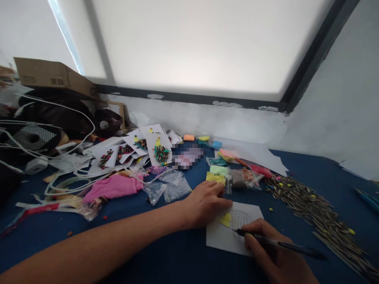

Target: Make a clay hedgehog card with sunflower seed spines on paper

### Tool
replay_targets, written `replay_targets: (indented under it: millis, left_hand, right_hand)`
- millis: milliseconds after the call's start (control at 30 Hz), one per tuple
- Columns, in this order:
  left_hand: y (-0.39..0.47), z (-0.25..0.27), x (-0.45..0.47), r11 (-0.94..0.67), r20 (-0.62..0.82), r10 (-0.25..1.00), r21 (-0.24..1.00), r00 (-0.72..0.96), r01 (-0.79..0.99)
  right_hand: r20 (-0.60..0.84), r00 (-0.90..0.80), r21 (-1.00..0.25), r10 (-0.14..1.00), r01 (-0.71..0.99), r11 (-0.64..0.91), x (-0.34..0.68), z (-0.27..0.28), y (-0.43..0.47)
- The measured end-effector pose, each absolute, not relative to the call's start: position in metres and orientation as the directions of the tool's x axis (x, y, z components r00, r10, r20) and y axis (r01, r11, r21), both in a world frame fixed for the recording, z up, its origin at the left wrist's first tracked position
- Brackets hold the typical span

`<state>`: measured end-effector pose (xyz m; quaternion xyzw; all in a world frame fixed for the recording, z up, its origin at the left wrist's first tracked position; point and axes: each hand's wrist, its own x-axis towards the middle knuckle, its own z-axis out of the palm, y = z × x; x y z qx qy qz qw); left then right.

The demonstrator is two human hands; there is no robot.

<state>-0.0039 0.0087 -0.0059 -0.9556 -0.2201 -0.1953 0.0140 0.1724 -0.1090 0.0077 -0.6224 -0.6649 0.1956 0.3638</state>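
My right hand [275, 248] grips a black pen [278, 242], its tip touching a small white paper [220, 237]. On that paper is a drawn oval [241, 217] filled with rows of wavy lines, with a flat yellow patch [226, 219] at its left end. My left hand [205, 203] lies at the paper's upper left edge, thumb stretched along it and holding nothing visible. Just beyond its fingers sits a bag of yellow clay [215, 177]. A bag of pale green clay [219, 170] is behind that one.
Striped sunflower seeds [308, 201] spread along the right side of the blue table [166, 252]. Finished seed-and-clay pictures [161, 152] pile up at the back left. A pink cloth [114, 188], clear plastic bags [174, 187], and white cables [56, 157] lie to the left.
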Motion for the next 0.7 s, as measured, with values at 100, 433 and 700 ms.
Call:
replay_targets:
  millis: [100,433,700]
  left_hand:
    - [0.009,-0.006,-0.004,-0.903,0.370,0.415,0.054,0.831,0.426]
    - [0.008,-0.004,-0.004,-0.900,0.367,0.419,0.043,0.831,0.434]
    - [0.009,-0.006,-0.004,-0.901,0.374,0.418,0.050,0.828,0.432]
  right_hand:
    - [0.239,0.092,-0.686,0.967,0.721,0.101,0.177,0.006,-0.109]
    - [0.251,0.044,-0.653,0.967,0.745,0.135,0.179,0.005,-0.105]
    - [0.262,-0.079,-0.578,0.962,0.785,0.221,0.185,0.009,-0.103]
